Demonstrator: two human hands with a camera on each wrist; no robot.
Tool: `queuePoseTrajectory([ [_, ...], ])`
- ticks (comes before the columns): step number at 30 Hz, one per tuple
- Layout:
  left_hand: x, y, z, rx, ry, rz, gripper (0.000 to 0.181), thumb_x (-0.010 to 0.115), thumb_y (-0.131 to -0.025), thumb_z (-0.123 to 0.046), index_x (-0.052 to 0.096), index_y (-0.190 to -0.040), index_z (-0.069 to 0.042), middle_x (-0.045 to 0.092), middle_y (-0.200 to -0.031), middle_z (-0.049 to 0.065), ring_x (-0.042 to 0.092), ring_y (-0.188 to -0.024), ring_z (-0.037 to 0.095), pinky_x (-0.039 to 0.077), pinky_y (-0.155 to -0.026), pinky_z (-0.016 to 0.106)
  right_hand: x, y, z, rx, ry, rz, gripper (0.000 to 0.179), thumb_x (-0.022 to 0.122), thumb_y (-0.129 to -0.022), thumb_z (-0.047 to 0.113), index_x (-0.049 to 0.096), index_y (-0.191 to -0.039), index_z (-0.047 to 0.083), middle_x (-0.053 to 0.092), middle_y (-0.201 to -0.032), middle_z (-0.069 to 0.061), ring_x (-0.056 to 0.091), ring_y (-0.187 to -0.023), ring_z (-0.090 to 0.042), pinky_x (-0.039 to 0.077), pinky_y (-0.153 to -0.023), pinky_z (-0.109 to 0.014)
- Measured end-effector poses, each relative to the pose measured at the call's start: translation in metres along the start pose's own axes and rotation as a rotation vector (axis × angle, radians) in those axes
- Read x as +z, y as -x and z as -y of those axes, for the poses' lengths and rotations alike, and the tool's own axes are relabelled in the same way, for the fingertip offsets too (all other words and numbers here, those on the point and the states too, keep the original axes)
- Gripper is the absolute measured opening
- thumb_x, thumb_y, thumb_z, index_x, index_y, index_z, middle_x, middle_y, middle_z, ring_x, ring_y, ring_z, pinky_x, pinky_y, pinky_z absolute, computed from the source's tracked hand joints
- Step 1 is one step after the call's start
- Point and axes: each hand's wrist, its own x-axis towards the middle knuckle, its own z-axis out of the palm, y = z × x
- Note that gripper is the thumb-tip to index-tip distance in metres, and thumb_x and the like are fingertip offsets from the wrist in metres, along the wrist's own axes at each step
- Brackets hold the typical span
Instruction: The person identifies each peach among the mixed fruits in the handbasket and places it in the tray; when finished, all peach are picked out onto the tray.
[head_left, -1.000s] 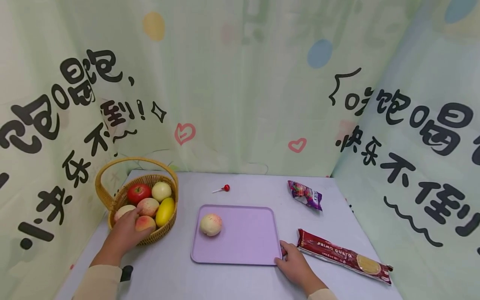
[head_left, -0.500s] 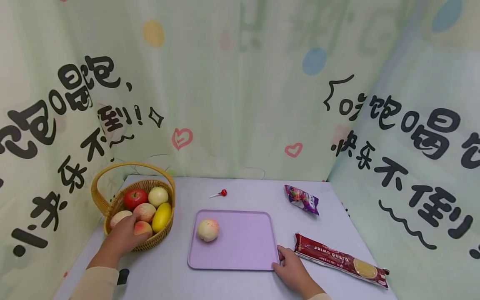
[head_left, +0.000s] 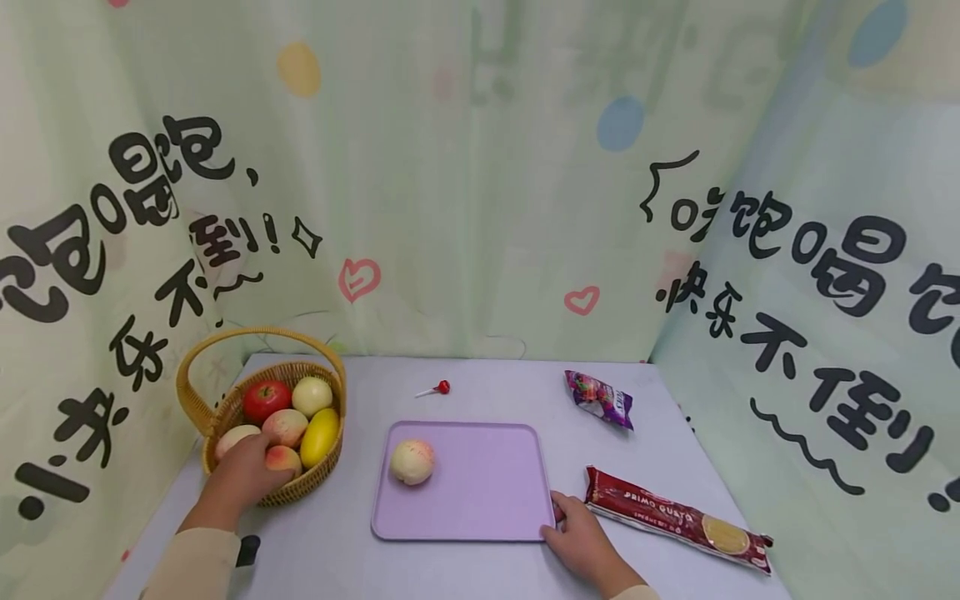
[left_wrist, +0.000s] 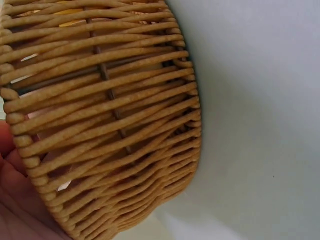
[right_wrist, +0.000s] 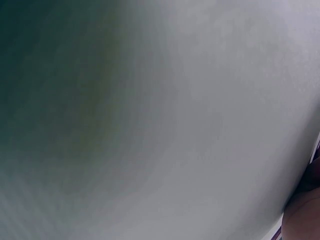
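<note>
In the head view, my left hand [head_left: 243,477] reaches over the near rim of a wicker basket [head_left: 315,482]. Its fingers and thumb grip a small orange-red peach [head_left: 282,458] at the front; the fingertips are partly hidden among the fruit. The left wrist view shows the woven basket side [left_wrist: 115,110], with part of the left hand [left_wrist: 20,200] at its rim. My right hand [head_left: 585,537] pinches the lower right edge of a lilac tray [head_left: 480,483]. On the tray's left part lies a pale peach [head_left: 412,462]. The right wrist view is mostly blurred.
More fruit fills the basket: a red apple [head_left: 267,402], a pale round fruit [head_left: 311,397], a pink peach [head_left: 285,427] and a yellow mango-like fruit [head_left: 320,438]. Behind the tray lies a lollipop [head_left: 442,387]. A purple snack bag [head_left: 598,399] and red spaghetti pack [head_left: 675,518] lie right.
The head view has shifted slightly, moving the whole scene a little left and down. Both hands stay in nearly the same places, at the basket and at the tray edge.
</note>
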Motion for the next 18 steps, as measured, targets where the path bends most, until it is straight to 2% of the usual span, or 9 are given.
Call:
queuePoseTrajectory([
  [12, 0.0031, -0.0034, 0.0031, 0.006, -0.010, -0.030, 0.069, 0.084, -0.083, -0.027, 0.056, -0.135, 0.010, 0.061, -0.128, 0.031, 0.056, -0.113, 0.045, 0.046, -0.103, 0.065, -0.0006, 0.0013, 0.0013, -0.015, 0.009, -0.003, 0.067, 0.077, -0.090, 0.019, 0.049, -0.145, -0.008, 0.059, -0.100, -0.003, 0.050, -0.086, -0.016, 0.044, -0.069, -0.026],
  [18, 0.0019, -0.0019, 0.0012, 0.009, -0.015, -0.051, 0.070, 0.084, -0.081, -0.025, 0.057, -0.135, 0.010, 0.063, -0.126, 0.031, 0.058, -0.111, 0.044, 0.048, -0.101, 0.064, -0.0002, 0.0014, -0.0001, -0.045, 0.005, -0.022, 0.066, 0.077, -0.089, 0.018, 0.050, -0.142, -0.011, 0.059, -0.097, -0.003, 0.049, -0.081, -0.016, 0.041, -0.063, -0.024],
])
